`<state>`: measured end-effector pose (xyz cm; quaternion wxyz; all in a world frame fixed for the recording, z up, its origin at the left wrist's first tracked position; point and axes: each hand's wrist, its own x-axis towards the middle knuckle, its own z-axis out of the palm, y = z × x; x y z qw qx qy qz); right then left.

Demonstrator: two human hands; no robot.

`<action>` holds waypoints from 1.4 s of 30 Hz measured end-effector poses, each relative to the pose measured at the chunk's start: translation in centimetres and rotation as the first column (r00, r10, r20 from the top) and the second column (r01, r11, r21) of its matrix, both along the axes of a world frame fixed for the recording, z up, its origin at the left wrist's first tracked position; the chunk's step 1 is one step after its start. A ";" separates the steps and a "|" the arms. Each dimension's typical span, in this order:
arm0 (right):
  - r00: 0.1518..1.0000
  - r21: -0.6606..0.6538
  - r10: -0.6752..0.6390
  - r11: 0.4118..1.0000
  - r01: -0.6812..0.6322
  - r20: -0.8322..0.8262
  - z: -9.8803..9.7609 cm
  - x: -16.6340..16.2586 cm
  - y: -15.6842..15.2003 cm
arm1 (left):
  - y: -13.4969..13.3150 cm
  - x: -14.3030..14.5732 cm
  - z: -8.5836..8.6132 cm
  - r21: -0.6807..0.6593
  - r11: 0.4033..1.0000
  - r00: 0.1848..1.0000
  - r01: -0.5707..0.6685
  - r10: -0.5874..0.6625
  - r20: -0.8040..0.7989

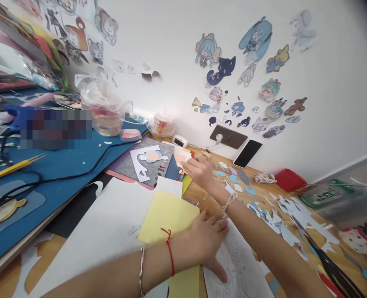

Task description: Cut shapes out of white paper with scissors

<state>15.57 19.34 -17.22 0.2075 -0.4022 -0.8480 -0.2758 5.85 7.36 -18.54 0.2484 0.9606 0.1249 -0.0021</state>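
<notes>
My left hand (pixel 206 240), with a red string and a silver bangle at the wrist, lies with fingers spread. It rests across the edge of a yellow paper sheet (pixel 167 215) and a white sheet with pencil drawings (pixel 237 265). Farther forward, my right hand (pixel 200 169) reaches over a small pile of coloured paper (pixel 180 157), its fingers curled at the pile's right edge and pinching paper there. Part of the pile is hidden by the fingers. A large white sheet (pixel 105 223) lies to the left, partly under the yellow one.
Paper cut-outs and scraps (pixel 276 219) cover the wooden desk at right, beside black scissors (pixel 323 256). A phone (pixel 247 153) leans on the wall near a socket (pixel 228 136). Tweezers (pixel 15 167), a cable (pixel 87 171) and a bagged cup (pixel 104 111) lie on the blue surface (pixel 74 159).
</notes>
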 end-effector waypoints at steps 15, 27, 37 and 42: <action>0.901 -0.635 -0.317 0.770 0.062 -0.297 2.1 -3.2 6.5 | 0.4 0.1 -0.1 0.041 0.999 1.000 -0.009 0.010 -0.006; 0.910 -0.688 -0.326 0.723 0.066 -0.255 2.9 5.4 -18.9 | 0.8 0.1 -1.6 0.024 0.997 0.996 0.072 -0.073 0.044; 0.883 -0.750 -0.417 0.650 0.124 -0.214 0.0 7.1 -28.7 | 0.9 0.1 -2.5 0.067 0.994 0.996 0.086 -0.086 -0.011; 0.811 -0.717 -0.492 0.684 0.134 -0.318 -1.9 5.7 -29.3 | 0.9 0.2 -2.2 0.065 0.994 0.996 0.086 -0.083 -0.039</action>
